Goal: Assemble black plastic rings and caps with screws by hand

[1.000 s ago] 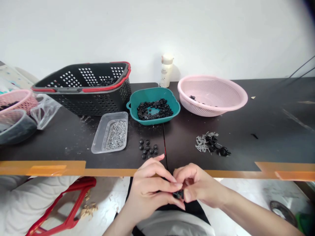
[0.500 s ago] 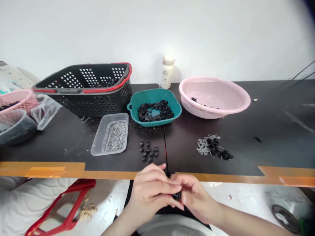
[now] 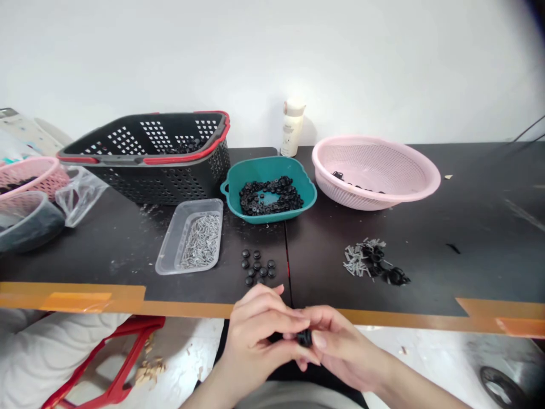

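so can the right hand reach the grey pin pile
Probably yes: nothing stands between the right hand and the grey pin pile, though it's pinching a small black part with the left hand.

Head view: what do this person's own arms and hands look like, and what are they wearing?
The left hand and right hand are bare, with no gloves, rings or tape visible, and the nails look unpainted. The left forearm and right forearm are bare too, with no sleeve in view. Below the hands, a black garment shows alongside a pale grey garment.
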The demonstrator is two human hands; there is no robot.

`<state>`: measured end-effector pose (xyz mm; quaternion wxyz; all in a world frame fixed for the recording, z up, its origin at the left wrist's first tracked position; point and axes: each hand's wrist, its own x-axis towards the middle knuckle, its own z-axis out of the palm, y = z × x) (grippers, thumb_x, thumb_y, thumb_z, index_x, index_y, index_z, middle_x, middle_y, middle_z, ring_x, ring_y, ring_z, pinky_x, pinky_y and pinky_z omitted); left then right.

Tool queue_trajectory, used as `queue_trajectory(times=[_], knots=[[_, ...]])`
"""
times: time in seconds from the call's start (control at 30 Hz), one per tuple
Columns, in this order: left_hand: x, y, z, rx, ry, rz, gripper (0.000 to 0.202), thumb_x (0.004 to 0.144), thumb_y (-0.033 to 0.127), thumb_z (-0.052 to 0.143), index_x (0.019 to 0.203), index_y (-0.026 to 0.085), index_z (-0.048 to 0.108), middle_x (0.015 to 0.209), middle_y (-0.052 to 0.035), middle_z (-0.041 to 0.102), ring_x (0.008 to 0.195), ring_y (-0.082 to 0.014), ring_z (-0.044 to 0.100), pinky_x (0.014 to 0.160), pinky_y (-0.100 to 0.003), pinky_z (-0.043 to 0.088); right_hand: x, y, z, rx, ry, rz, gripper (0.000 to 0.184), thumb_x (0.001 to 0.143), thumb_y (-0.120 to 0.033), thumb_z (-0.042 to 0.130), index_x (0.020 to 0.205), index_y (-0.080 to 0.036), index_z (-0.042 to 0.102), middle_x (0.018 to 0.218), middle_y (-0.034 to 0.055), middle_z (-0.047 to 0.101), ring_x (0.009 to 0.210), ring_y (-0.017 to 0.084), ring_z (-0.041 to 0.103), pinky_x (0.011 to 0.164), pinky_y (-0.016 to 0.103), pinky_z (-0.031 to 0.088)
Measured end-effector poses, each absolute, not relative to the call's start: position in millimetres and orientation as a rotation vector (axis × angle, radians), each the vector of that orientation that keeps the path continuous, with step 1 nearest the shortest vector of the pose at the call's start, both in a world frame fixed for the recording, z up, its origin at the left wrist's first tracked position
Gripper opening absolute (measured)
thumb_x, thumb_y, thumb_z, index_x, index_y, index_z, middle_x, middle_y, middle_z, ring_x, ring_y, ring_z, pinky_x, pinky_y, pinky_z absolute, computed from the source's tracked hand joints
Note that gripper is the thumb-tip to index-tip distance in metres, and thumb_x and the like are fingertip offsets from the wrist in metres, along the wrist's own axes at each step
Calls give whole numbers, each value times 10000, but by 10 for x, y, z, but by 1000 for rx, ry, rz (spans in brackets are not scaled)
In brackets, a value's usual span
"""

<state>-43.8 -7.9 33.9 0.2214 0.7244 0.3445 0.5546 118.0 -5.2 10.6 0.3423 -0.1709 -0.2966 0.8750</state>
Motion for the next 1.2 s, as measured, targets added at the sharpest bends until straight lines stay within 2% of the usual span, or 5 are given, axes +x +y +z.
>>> queue_trajectory(times=[0.63,0.87,0.97,1.07,1.2], knots=[[-578,-265,210,2081,1138,1503,240,716,371,805,777,169,690,670,-3,715,619,-115,672,806,-305,594,1099,-55,139,-895,-1589,1837,519,820,-623,592,597,-155,580,645,-5,503,636,125,475,633,227,419],[-617,-389,27,2097,1411,1474,317,851,367,670,1116,194,654,918,-83,719,797,-170,691,684,-271,596,1204,178,203,-1188,-1884,1345,330,908,-463,558,811,-187,711,783,40,634,714,167,585,666,267,451],[-462,-535,-345,2030,1233,1594,296,863,384,609,1070,181,666,781,-77,708,657,-172,676,581,-274,589,1230,299,128,-1269,-2032,962,276,921,-422,563,952,-218,747,874,66,675,813,213,614,770,323,475],[-119,-605,-810,1739,905,1297,296,846,448,603,770,188,724,586,-44,666,552,-178,678,545,-282,590,1185,372,-3,-1276,-2149,734,287,941,-395,539,1015,-223,758,854,70,669,804,222,614,773,345,488],[412,-754,-1007,1232,784,676,375,987,316,360,925,269,726,728,0,706,740,-179,755,590,-268,600,1103,416,51,-1311,-2135,727,304,943,-393,537,1047,-204,751,823,61,655,738,196,624,724,318,497]])
